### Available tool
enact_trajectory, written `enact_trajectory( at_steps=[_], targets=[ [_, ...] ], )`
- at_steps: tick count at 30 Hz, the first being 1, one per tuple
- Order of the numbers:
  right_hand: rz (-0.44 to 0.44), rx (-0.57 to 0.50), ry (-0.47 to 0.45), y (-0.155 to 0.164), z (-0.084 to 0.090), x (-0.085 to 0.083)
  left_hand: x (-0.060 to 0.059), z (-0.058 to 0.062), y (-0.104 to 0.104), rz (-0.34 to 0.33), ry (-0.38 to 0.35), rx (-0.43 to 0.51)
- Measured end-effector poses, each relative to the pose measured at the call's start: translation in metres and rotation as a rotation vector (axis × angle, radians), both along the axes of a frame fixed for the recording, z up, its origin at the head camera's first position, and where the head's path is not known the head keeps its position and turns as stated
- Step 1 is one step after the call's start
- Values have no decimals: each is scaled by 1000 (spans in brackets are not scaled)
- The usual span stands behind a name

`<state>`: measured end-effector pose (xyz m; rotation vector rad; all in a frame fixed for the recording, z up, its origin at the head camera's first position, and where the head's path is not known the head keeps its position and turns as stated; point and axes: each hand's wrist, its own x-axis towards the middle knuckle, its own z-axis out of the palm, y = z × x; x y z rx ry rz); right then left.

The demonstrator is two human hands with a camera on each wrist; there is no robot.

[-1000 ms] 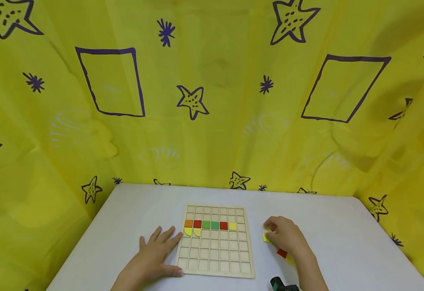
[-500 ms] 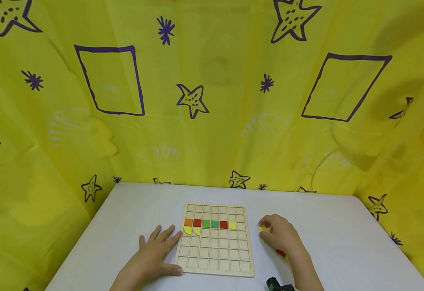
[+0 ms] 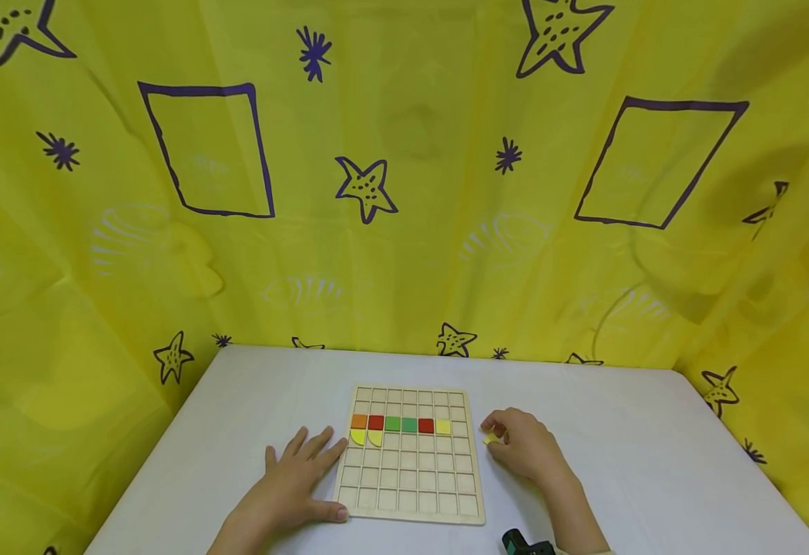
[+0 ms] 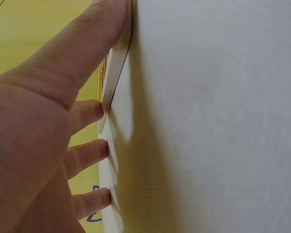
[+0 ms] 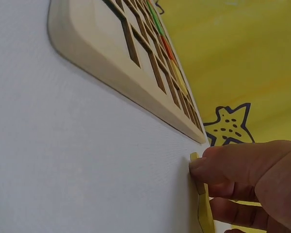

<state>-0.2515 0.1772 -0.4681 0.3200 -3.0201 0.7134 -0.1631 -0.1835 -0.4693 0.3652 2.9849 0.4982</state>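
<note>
A wooden grid board [image 3: 407, 482] lies on the white table. Across one of its rows run orange [image 3: 359, 422], red, green and yellow square tiles; two yellow quarter-round tiles [image 3: 374, 438] sit just below at the left. My left hand [image 3: 290, 486] rests flat with fingers spread, its thumb and a fingertip touching the board's left edge. Right of the board, my right hand [image 3: 525, 447] pinches a small yellow tile [image 5: 203, 208] between thumb and fingers, close to the tabletop. The fingers partly cover that tile, so its full shape is hidden.
The white tabletop [image 3: 654, 462] extends on both sides of the board. A yellow curtain [image 3: 418, 254] with drawn stars hangs behind and at the sides. Near the front edge, by the right forearm, a dark device [image 3: 525, 543] pokes into view.
My right hand has moved left toward the board with the yellow tile. Its arm now hides the red and yellow pieces seen earlier beneath it. The left hand stays put.
</note>
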Motion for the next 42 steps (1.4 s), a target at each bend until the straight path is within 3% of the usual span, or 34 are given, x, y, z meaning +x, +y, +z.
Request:
enact_trajectory(
  at_steps=[11,17,31,42],
  targets=[
    [-2,24,-23,1,4,-1,-3,-1,-1,-5,20,-1],
    [-8,23,3,1,-3,-5,-4,1,0,-5,9,2],
    [23,24,-39,2,4,3,-3,-1,1,-18,8,-3],
    [39,43,25,-2,-2,0,-1,-2,-1,-8,12,3]
  ],
)
